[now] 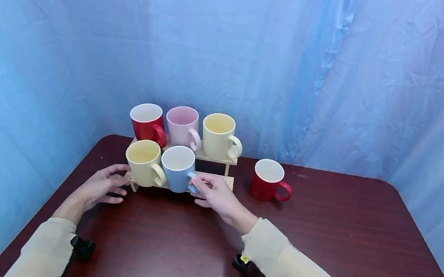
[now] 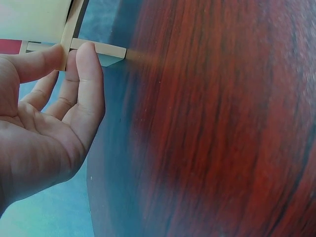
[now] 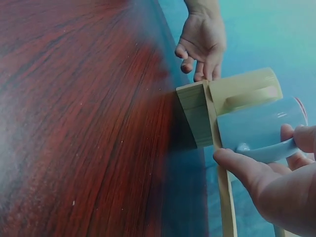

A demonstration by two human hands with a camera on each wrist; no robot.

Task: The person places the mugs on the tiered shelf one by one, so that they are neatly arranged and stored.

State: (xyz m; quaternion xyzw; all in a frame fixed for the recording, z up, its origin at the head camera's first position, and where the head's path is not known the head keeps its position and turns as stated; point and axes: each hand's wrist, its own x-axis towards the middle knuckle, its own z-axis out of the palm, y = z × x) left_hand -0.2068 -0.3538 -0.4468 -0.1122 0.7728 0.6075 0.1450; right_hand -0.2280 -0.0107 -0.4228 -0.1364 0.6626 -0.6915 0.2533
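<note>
A light wooden two-tier rack (image 1: 224, 182) stands on the table holding several mugs. My right hand (image 1: 217, 197) pinches the handle of a light blue mug (image 1: 177, 170), which stands upright on the lower tier. In the right wrist view, thumb and fingers close around that blue handle (image 3: 271, 152). At the rack's left end, my left hand (image 1: 105, 185) grips the end of the lower shelf board (image 2: 74, 22) between thumb and fingers. A yellow mug (image 1: 142, 165) sits on the lower tier between the left hand and the blue mug.
Along the upper tier stand a red mug (image 1: 146, 125), a pink mug (image 1: 182, 127) and another yellow mug (image 1: 217, 137). To the right of the rack, a second red mug (image 1: 267, 181) rests on the dark wooden table (image 1: 341, 233). Blue curtains (image 1: 234, 54) hang behind.
</note>
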